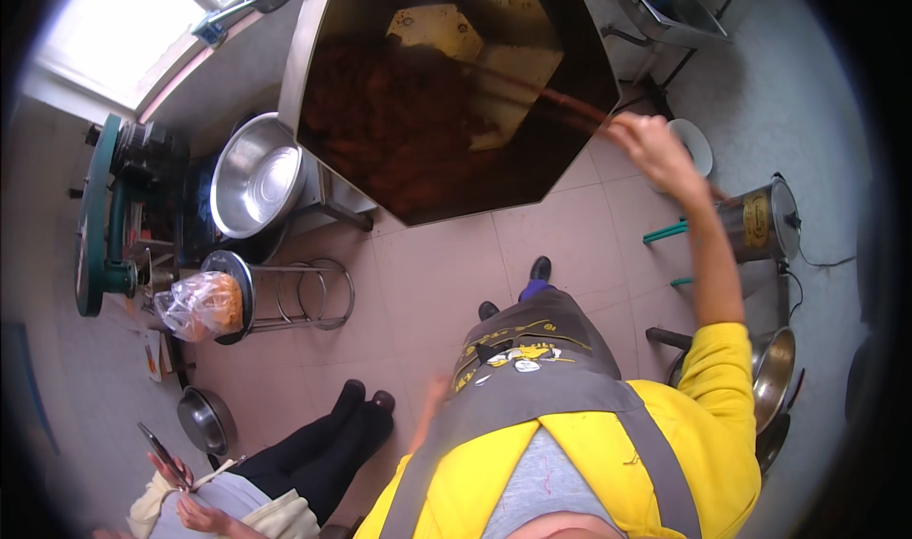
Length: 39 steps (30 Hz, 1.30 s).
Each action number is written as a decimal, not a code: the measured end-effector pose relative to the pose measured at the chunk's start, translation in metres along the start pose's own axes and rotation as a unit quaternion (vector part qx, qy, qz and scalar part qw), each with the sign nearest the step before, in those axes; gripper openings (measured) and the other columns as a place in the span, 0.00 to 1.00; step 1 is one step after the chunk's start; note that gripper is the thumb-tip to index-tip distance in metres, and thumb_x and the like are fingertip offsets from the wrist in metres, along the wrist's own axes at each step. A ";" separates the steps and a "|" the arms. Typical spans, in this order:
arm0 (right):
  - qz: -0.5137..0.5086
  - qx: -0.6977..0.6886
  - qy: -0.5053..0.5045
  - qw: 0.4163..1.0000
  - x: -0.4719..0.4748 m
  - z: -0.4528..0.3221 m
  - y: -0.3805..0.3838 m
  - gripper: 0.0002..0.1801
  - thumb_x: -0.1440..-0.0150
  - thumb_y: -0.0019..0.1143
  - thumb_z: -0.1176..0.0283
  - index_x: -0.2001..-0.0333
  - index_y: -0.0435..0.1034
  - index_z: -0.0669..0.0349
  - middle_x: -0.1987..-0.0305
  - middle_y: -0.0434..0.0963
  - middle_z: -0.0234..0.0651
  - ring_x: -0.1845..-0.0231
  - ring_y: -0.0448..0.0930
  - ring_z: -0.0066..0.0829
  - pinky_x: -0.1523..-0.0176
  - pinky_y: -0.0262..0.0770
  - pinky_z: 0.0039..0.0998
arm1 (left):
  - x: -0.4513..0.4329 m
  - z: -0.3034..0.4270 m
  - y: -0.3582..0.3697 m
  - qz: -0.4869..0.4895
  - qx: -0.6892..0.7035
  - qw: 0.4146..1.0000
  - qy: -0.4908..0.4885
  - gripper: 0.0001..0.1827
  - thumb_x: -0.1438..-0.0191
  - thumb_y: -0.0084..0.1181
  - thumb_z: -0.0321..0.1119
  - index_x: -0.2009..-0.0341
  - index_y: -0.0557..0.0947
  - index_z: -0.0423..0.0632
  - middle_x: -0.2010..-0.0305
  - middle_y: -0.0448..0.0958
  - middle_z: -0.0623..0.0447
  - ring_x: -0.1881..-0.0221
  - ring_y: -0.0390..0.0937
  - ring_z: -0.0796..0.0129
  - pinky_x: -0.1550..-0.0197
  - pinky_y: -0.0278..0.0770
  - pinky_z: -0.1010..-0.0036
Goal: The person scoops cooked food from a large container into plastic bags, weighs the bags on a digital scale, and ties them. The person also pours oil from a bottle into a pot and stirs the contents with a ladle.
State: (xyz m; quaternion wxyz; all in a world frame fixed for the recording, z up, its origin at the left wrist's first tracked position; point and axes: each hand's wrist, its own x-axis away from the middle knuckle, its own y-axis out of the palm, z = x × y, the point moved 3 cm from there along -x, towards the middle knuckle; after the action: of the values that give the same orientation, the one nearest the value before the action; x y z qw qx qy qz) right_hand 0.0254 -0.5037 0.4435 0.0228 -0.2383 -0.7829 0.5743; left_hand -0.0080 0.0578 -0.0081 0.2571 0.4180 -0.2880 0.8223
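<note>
My right hand [652, 144] is closed around a long wooden handle [570, 104] at the right edge of a large angular metal drum [291, 87]. The handle slants into the drum, and its far end is lost in the dark contents. A reddish-brown mass [399, 126], too dim to identify, covers the drum's left and lower inside. Bare yellowish metal panels [524, 72] show beside it. My left hand [436, 394] hangs blurred at my side against the grey apron [527, 375], partly hidden, so its fingers cannot be made out.
At left, a steel basin [258, 176] rests near a green-wheeled machine [100, 218]. A bagged orange item [203, 305] tops a metal-legged stool [306, 293]. Another person [214, 500] holds a phone [165, 453] at lower left. A lidded steel pot [766, 222] and a sink [670, 12] line the right.
</note>
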 end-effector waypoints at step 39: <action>0.359 -0.360 0.711 0.486 0.833 0.028 0.209 0.37 0.49 0.54 0.51 0.44 0.61 0.68 0.50 0.73 0.43 0.49 0.73 0.31 0.47 0.67 0.29 | 0.464 0.119 0.695 -0.650 -0.242 0.698 -0.178 0.16 0.36 0.35 0.40 0.76 0.62 0.49 0.82 0.55 0.62 0.85 0.52 0.80 0.88 0.48 0.85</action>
State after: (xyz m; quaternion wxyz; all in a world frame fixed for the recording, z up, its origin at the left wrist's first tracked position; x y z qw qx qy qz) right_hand -0.6484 -0.1482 0.0459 0.2756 -0.8137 -0.4850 -0.1637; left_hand -0.6455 -0.4281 0.2575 0.7638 0.5631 -0.1740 0.2632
